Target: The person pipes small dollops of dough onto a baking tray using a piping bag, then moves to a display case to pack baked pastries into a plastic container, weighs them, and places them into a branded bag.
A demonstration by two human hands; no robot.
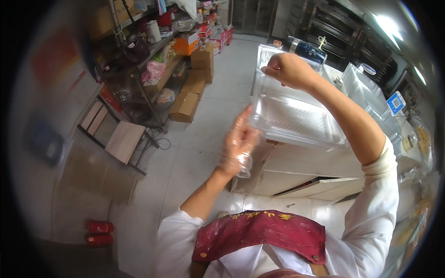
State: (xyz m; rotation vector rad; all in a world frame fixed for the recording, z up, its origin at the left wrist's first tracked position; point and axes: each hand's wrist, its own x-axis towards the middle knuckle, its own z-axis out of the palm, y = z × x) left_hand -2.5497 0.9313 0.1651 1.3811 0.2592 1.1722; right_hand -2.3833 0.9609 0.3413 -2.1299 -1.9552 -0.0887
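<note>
A clear plastic container (pixel 296 118) with ribbed walls rests over the worktop in front of me, tilted slightly in view. My right hand (pixel 289 70) is bare and closed, its fingers curled down at the container's upper left part. The pinch hides exactly where the fingertips meet the plastic. A thin clear plastic glove covers my left hand (pixel 240 144). Its finger and thumb close around the container's near left corner, though the fingertips are somewhat blurred.
More clear containers (pixel 364 88) stand on the right, near a small blue-and-white stand (pixel 396 103). A dark cylinder (pixel 306 50) lies behind. Cardboard boxes (pixel 185 106), a shelf rack (pixel 134 69) and a chair (pixel 124 139) are at left; ovens (pixel 340 30) are at the back.
</note>
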